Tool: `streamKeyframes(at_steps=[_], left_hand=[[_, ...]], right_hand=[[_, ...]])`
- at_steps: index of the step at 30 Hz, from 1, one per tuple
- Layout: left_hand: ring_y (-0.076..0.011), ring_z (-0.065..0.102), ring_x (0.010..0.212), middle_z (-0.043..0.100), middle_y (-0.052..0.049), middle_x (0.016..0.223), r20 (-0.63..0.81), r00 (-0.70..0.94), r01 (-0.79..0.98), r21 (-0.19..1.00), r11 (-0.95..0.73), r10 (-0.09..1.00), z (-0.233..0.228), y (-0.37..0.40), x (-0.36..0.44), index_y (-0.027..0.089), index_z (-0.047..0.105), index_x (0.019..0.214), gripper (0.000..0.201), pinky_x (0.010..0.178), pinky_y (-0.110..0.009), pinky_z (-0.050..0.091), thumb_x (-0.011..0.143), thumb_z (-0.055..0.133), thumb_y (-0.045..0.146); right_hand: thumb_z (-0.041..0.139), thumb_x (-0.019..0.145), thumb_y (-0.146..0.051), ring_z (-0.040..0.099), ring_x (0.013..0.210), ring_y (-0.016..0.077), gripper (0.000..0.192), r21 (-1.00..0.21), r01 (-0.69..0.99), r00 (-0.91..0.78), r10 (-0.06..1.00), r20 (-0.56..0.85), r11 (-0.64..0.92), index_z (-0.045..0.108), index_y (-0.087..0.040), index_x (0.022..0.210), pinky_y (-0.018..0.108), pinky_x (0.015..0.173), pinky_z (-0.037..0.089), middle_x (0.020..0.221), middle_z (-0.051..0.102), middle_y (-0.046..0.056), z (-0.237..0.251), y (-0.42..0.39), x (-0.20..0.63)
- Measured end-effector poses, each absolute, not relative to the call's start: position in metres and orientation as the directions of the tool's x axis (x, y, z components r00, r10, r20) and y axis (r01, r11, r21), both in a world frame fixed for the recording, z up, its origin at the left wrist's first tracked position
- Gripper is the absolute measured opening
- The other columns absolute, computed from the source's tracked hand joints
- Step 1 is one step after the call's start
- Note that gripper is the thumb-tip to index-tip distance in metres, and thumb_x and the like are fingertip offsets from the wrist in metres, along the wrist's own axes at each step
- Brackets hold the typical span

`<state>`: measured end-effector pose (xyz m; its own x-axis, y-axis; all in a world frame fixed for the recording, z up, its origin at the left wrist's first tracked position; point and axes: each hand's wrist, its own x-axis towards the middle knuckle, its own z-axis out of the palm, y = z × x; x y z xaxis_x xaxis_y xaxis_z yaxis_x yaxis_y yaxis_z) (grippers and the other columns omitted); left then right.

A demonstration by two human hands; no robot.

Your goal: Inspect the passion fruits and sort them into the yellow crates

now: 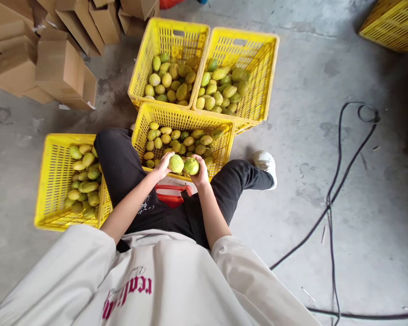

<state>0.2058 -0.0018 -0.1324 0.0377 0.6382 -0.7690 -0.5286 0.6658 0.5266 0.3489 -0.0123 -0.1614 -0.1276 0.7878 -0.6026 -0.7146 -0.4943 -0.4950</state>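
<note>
The left hand is curled around a pale green fruit, fingers wrapped over its left side. The right hand cups a second, brighter green fruit, with the fingers closed behind it and the thumb along its right side. The two fruits touch each other, held side by side just over the near rim of the middle crate, above the person's lap.

That middle crate is yellow, slotted plastic, standing on the concrete floor between the person's knees, and holds a layer of green and yellowish fruit of the same kind. Beneath the hands, between the black trouser legs, a red handle or strap shows; what it belongs to cannot be told.

On the person's left another yellow crate sits against the thigh, partly filled with fruit. Beyond the middle crate two more yellow crates stand side by side, touching: the far left crate and the far right crate, each with fruit covering its bottom. The person's white shoe rests on the floor to the right of the middle crate.

Flat brown cardboard boxes are heaped towards the far left corner of the floor. A black cable loops across the floor on the right, and the corner of a fifth yellow crate shows at the far right.
</note>
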Motion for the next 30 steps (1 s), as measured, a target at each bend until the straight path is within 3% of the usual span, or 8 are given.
streamKeyframes(at_steps=[11, 15, 18, 23, 27, 30], left_hand=[[-0.0129, 0.061, 0.055, 0.063, -0.002, 0.068, -0.783, -0.008, -0.516, 0.536, 0.668, 0.622, -0.121, 0.003, 0.199, 0.016, 0.059, 0.082, 0.03, 0.049, -0.021, 0.044, 0.08, 0.056, 0.047], [-0.0157, 0.063, 0.06, 0.061, -0.003, 0.07, -0.82, -0.005, -0.557, 0.478, 0.679, 0.573, -0.119, 0.003, 0.2, 0.016, 0.057, 0.087, 0.032, 0.054, -0.026, 0.05, 0.082, 0.05, 0.047], [-0.0165, 0.065, 0.067, 0.061, -0.002, 0.08, -0.777, -0.019, -0.568, 0.526, 0.633, 0.629, -0.122, -0.001, 0.202, 0.02, 0.053, 0.093, 0.02, 0.062, -0.032, 0.055, 0.079, 0.054, 0.036], [-0.0166, 0.065, 0.064, 0.058, -0.001, 0.093, -0.673, 0.057, -0.422, 0.653, 0.629, 0.738, -0.124, -0.004, 0.205, 0.025, 0.048, 0.099, 0.029, 0.057, -0.032, 0.055, 0.077, 0.062, 0.037], [-0.0158, 0.064, 0.059, 0.059, -0.002, 0.088, -0.654, 0.022, -0.331, 0.709, 0.623, 0.756, -0.124, -0.003, 0.203, 0.024, 0.046, 0.101, 0.037, 0.045, -0.022, 0.045, 0.078, 0.062, 0.048], [-0.0149, 0.063, 0.056, 0.059, -0.002, 0.082, -0.661, -0.005, -0.318, 0.713, 0.625, 0.751, -0.123, -0.001, 0.202, 0.023, 0.045, 0.099, 0.04, 0.042, -0.02, 0.041, 0.078, 0.061, 0.053]], right_hand=[[0.063, 0.071, -0.03, 0.066, 0.073, 0.0161, 0.016, -0.398, -0.768, -0.139, 0.737, -0.662, -0.502, 0.056, -0.022, 0.082, 0.037, 0.076, 0.058, 0.074, 0.063, -0.004, -0.164, -0.013, 0.346], [0.054, 0.074, -0.033, 0.065, 0.07, 0.0182, 0.013, -0.297, -0.797, -0.118, 0.618, -0.777, -0.526, 0.055, -0.021, 0.078, 0.039, 0.072, 0.059, 0.068, 0.062, -0.001, -0.169, -0.01, 0.353], [0.051, 0.077, -0.034, 0.066, 0.071, 0.0201, 0.016, -0.245, -0.783, -0.139, 0.545, -0.827, -0.571, 0.057, -0.021, 0.083, 0.04, 0.068, 0.059, 0.069, 0.063, 0.0, -0.17, -0.009, 0.356], [0.055, 0.081, -0.038, 0.065, 0.077, 0.0164, 0.02, -0.324, -0.728, -0.226, 0.657, -0.719, -0.604, 0.06, -0.026, 0.097, 0.036, 0.073, 0.059, 0.082, 0.066, -0.002, -0.165, -0.01, 0.354], [0.066, 0.076, -0.04, 0.064, 0.092, 0.0164, 0.024, -0.426, -0.697, -0.288, 0.769, -0.571, -0.577, 0.059, -0.027, 0.095, 0.035, 0.081, 0.057, 0.093, 0.065, -0.003, -0.159, -0.013, 0.353], [0.073, 0.069, -0.031, 0.062, 0.097, 0.0162, 0.037, -0.528, -0.632, -0.329, 0.813, -0.48, -0.567, 0.058, -0.03, 0.103, 0.036, 0.086, 0.056, 0.101, 0.062, -0.003, -0.156, -0.016, 0.354]])
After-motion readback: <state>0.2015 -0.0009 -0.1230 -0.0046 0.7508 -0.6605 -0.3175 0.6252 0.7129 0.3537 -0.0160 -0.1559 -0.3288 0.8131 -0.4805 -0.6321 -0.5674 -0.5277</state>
